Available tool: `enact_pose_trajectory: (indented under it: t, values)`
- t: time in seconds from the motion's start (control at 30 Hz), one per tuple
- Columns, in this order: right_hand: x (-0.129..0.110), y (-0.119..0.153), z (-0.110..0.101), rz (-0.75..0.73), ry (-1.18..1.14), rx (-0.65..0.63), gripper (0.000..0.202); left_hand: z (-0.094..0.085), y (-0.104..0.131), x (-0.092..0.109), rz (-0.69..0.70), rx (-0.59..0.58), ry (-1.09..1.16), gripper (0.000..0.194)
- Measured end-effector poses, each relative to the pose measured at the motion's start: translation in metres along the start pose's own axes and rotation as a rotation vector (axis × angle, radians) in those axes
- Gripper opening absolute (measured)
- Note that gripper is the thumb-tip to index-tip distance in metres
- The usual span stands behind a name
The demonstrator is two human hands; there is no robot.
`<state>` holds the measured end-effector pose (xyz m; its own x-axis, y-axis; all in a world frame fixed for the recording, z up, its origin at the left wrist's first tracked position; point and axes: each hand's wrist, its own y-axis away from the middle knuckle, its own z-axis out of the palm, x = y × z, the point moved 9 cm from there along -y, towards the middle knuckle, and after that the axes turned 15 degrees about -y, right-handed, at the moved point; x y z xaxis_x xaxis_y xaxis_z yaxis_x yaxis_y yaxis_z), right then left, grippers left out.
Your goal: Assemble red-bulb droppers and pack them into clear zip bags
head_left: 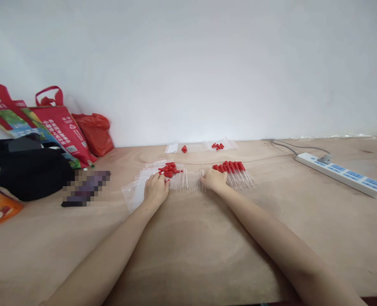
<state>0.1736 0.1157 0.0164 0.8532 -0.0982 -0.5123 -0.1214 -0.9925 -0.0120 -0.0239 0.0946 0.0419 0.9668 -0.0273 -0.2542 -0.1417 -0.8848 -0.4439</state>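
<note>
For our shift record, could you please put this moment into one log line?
left hand: over clear bags, by red pieces | right hand: between white sticks and red-topped sticks, grip unclear | power strip: at right

Loads of room on the near table (188,259) between the forearms (255,217). White sticks (186,180) clog the gap farther up, bags (63,131) crowd far left, power strip (343,175) far right.
</note>
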Motion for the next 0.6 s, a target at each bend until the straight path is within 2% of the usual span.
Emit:
enact_pose_trajectory:
  t: [0.13,0.23,0.3,0.4,0.47,0.6]
  values:
    - [0.002,0.007,-0.007,-0.077,-0.010,0.039,0.030,-0.008,0.000,-0.001,-0.014,0.064,0.033,0.015]
    - [0.005,0.020,-0.019,-0.255,-0.096,0.118,0.028,-0.021,0.003,0.005,0.005,0.152,0.166,0.013]
    - [0.005,0.037,-0.026,-0.449,-0.184,0.143,0.025,-0.027,0.009,0.017,0.062,0.174,0.332,0.011]
    - [0.012,0.066,-0.032,-0.694,-0.252,0.154,0.021,-0.028,0.021,0.042,0.162,0.101,0.597,0.009]
    - [0.016,0.081,-0.033,-0.797,-0.265,0.142,0.022,-0.030,0.029,0.058,0.225,0.058,0.708,0.012]
    - [0.016,0.097,-0.033,-0.900,-0.273,0.111,0.024,-0.041,0.043,0.084,0.404,0.025,0.756,0.017]
